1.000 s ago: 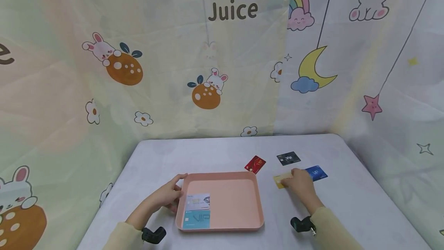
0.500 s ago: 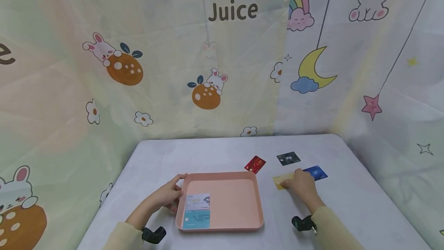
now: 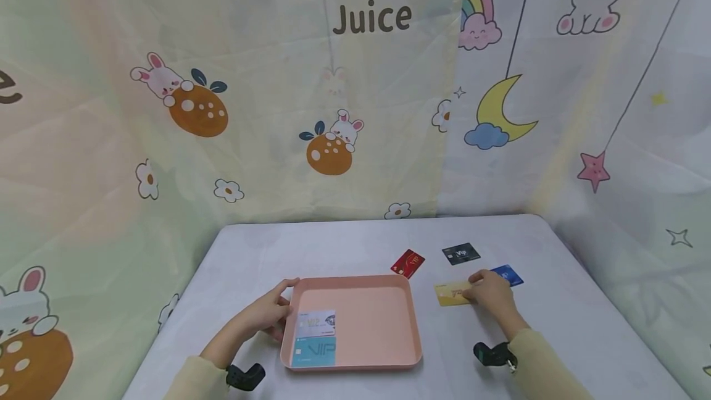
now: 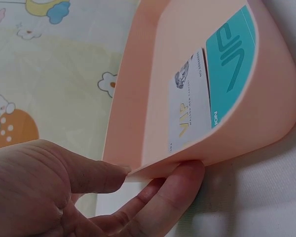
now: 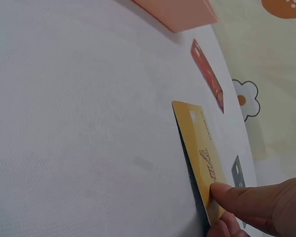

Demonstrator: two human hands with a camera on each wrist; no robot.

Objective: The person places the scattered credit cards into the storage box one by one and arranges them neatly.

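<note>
My left hand [image 3: 268,315] holds the left wall of a pink tray [image 3: 374,326], with the thumb [image 4: 101,175] at the rim and curled fingers against the outside. Inside the tray, at its left end, lie a white VIP card [image 3: 316,323] and a teal VIP card [image 3: 313,352], edge to edge. Right of the tray, my right hand [image 3: 493,295] pinches a gold VIP card [image 5: 195,133] by its right end. Its thumb presses the printed face and fingertips show at the underside. The card's near edge casts a dark shadow on the white cloth.
A blue card [image 3: 508,275] lies just behind my right hand, partly covered by it. Farther back are a black card [image 3: 461,254] and a red card [image 3: 408,263], the red one close behind the tray's far right corner. A printed curtain [image 3: 266,141] hangs behind the table.
My right hand has shifted slightly right along the gold card, uncovering more of its face; the card has slid a little left and nearer. The left hand and tray stay put.
</note>
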